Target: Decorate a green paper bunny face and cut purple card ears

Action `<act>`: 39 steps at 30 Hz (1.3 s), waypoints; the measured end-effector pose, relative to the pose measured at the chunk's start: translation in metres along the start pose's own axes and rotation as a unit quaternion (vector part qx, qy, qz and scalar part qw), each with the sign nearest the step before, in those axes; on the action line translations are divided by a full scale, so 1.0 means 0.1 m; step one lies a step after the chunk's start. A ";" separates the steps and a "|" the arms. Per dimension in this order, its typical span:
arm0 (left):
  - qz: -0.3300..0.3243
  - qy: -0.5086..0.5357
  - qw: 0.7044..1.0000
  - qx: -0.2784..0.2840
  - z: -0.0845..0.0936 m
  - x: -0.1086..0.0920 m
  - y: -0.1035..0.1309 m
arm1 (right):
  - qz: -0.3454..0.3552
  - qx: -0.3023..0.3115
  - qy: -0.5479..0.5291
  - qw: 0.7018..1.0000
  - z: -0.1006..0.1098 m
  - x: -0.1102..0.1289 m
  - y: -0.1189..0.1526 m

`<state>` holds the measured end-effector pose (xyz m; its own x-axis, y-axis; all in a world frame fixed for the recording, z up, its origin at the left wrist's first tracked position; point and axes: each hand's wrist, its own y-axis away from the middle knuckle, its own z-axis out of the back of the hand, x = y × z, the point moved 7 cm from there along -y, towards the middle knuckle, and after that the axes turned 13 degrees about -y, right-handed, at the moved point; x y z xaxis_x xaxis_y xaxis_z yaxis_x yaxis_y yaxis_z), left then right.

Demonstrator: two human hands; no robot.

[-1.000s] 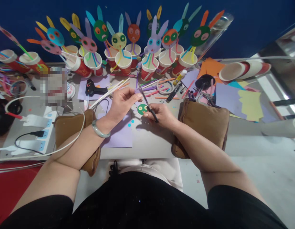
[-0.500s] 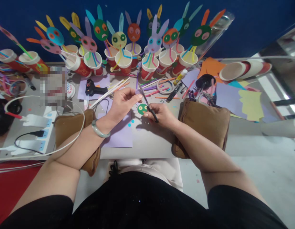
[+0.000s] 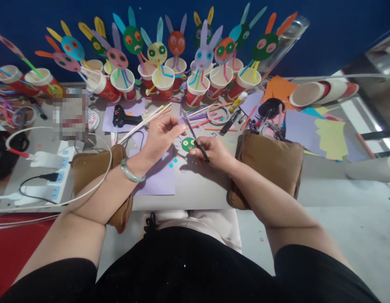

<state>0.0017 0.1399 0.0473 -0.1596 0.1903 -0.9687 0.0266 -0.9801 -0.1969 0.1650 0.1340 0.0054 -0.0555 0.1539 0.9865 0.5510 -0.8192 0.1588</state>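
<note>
In the head view, my right hand (image 3: pixel 215 152) is closed around dark-handled scissors (image 3: pixel 195 136), whose blades point up and to the left. My left hand (image 3: pixel 165 134), with a bracelet at the wrist, has thumb and fingers pinched together right by the blades. Whatever small thing sits in that pinch is mostly hidden. Below the scissors a green paper face (image 3: pixel 187 144) with yellow eyes lies on the table, partly covered by my right fingers. Small blue paper dots (image 3: pixel 171 165) lie beside a sheet of purple paper (image 3: pixel 158 181) under my left forearm.
Paper cups (image 3: pixel 197 94) with paper rabbit heads on straws line the back. A black glue gun (image 3: pixel 127 119), loose straws (image 3: pixel 210 120) and a glue stick (image 3: pixel 239 101) lie before them. Brown cushions (image 3: pixel 270 168) support both forearms. A power strip (image 3: pixel 64 172) with cables is at left.
Hardly anything differs. My hands and the scissors stay in nearly the same place, with only a tiny shift of the left fingertips.
</note>
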 end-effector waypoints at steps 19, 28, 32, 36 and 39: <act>-0.033 -0.004 0.999 -0.001 0.01 -0.05 -0.01 | 0.011 -0.003 0.003 1.000 0.00 -0.01 -0.01; -0.052 -0.027 0.998 -0.006 0.02 -0.05 -0.01 | 0.013 0.009 0.007 1.000 -0.01 0.00 -0.02; -0.049 -0.029 0.998 -0.007 0.02 -0.05 -0.01 | 0.015 0.009 0.020 1.000 0.00 0.01 -0.01; -0.047 -0.034 0.998 -0.005 0.02 -0.06 -0.01 | 0.014 0.010 0.026 1.000 0.01 0.00 -0.01; -0.053 -0.032 0.998 -0.006 0.03 -0.06 -0.01 | 0.012 0.008 0.025 1.000 0.01 -0.01 -0.01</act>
<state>0.0000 0.1398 0.0539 -0.2241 0.2877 -0.9311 0.0184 -0.9540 -0.2992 0.1660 0.1351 0.0043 -0.0831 0.1073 0.9907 0.5655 -0.8135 0.1355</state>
